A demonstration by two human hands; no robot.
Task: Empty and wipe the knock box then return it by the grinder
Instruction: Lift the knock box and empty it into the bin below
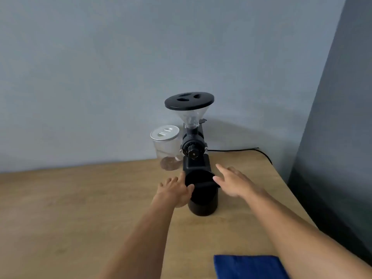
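A black cylindrical knock box [203,200] stands upright on the wooden table [80,208], right in front of the black grinder [194,150]. My left hand [175,190] is against the box's left side, thumb at the rim and fingers spread. My right hand [233,181] hovers at the box's right rim with fingers stretched out and apart; whether it touches the box I cannot tell. The inside of the box is dark and its contents do not show. A folded blue cloth [247,266] lies near the table's front edge, under my right forearm.
A clear jar with a white lid [166,146] stands left of the grinder, with some brown grounds at its bottom. The grinder's black cable [241,151] runs right along the wall. The table's right edge slants close to a grey wall [332,137].
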